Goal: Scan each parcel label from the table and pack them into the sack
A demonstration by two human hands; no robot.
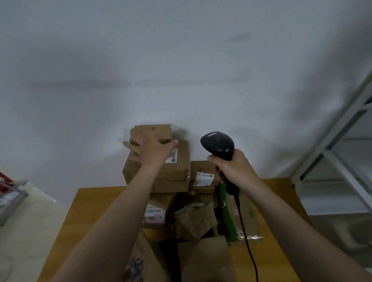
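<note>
Cardboard parcels are piled on a wooden table (88, 207) against the wall. My left hand (148, 145) reaches with spread fingers over the small top box (159, 131), which sits on a larger box (173, 173) bearing a white label (173, 155). My right hand (232, 166) grips a black corded barcode scanner (218, 144), its head raised beside the stack. A smaller box with a label (203, 179) stands under the scanner. Nearer me lie more brown parcels (196, 220), one with a barcode label (154, 212). No sack is visible.
A green-edged clear bag (240, 219) lies on the table's right part under the scanner cable (247, 244). A metal shelf frame (339, 156) stands at the right. At the left a pale counter holds a red-and-white box (1, 181).
</note>
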